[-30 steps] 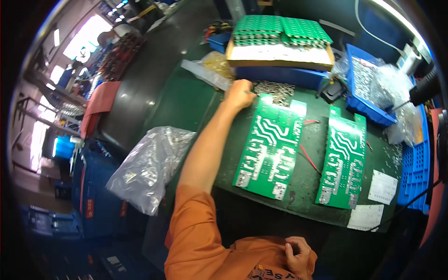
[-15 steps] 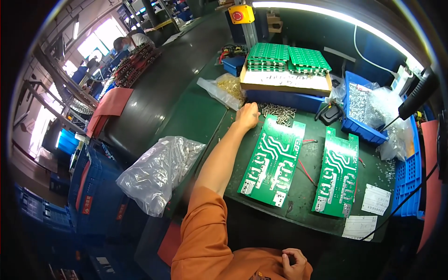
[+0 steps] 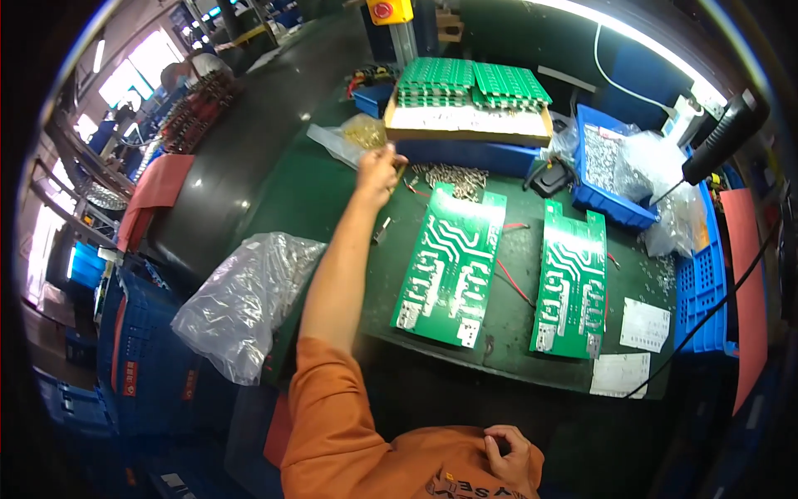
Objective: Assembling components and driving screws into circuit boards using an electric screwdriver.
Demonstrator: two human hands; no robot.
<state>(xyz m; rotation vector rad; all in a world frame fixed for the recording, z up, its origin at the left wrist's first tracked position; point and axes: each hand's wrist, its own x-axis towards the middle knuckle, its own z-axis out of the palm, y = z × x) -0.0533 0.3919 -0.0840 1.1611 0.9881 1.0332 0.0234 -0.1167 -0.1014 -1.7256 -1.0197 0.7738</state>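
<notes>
My left hand (image 3: 380,175) reaches to the back of the bench, between a clear bag of small brass-coloured parts (image 3: 363,133) and a loose heap of metal pins (image 3: 455,178). Its fingers are bent together; whatever they pinch is too small to name. Against my shirt, low in the picture, rests my right hand (image 3: 509,457), loosely curled with nothing visible in it. In front of me lie two green circuit boards, a left board (image 3: 453,266) and a right board (image 3: 571,279), silvery solder areas facing up and red wires at their sides.
A cardboard tray (image 3: 465,137) with stacked green boards stands on a blue bin. A large clear bag (image 3: 245,303) lies left of my forearm. On the right are a blue bin of metal parts (image 3: 611,162), a black-handled tool (image 3: 727,137) and paper slips (image 3: 644,324).
My left hand has shifted left, away from the pin heap and nearer the bag of brass-coloured parts. The whole view has slid, while my right hand still rests by my shirt.
</notes>
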